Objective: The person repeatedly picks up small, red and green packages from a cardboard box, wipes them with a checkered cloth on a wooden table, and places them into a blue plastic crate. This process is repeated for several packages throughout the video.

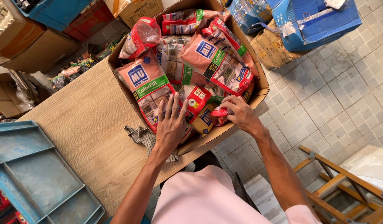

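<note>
Left hand (171, 124) lies open, fingers spread, flat on a pink bag (148, 89), long axis running away from the person; right hand (237, 114) pinches a small red packet (220, 112); roughly six bags fill one box (258, 66) on the desk (83, 124).

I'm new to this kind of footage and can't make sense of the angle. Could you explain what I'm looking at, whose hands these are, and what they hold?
There is no machine here. The single picture comes from a camera worn on a person's head, looking down, so both arms belong to that person. The left hand lies flat on a pink and red packet inside an open cardboard box crammed with similar soft packets. The right hand closes around the red end of a small packet near the box's front edge. The box sits on a wooden table, with a checked cloth tucked partly beneath it. A blue plastic tray rests at the table's left corner. More boxes stand on the tiled floor.
</note>
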